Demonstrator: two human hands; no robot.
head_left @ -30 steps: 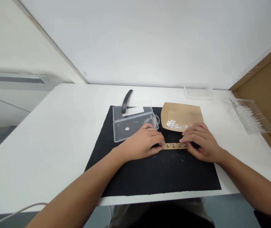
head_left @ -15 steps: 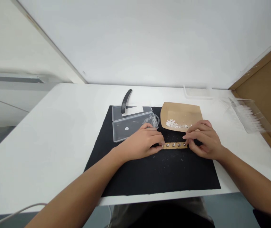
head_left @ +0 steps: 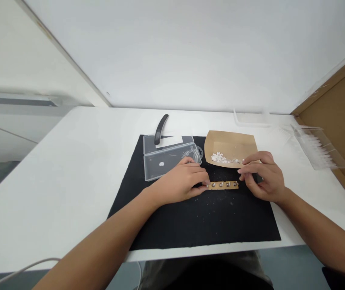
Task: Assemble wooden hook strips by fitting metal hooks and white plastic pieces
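A narrow tan strip (head_left: pixel 224 185) lies across the black mat, carrying several small round shiny metal pieces in a row, with tiny white bits beside them. My left hand (head_left: pixel 189 180) pinches its left end between thumb and fingers, which cover that end. Just off the right end, my right hand (head_left: pixel 263 177) hovers with its fingers bent and apart; nothing shows between them. Behind the strip stands a tan paper tray (head_left: pixel 235 141) with a heap of small white pieces (head_left: pixel 219 157) along its near side. My right fingers are close to this tray's near right corner.
The black mat (head_left: pixel 205 225) lies on a white table (head_left: pixel 54 193). An open clear plastic case (head_left: pixel 154 167) with clear pieces, a white card (head_left: pixel 172 141) and a dark curved tool (head_left: pixel 161 129) are behind my left hand. Clear plastic packs (head_left: pixel 317 149) lie at the right.
My right hand has drawn back a little to the right, away from the strip's right end, and its fingers have spread. My left hand stays on the left end.
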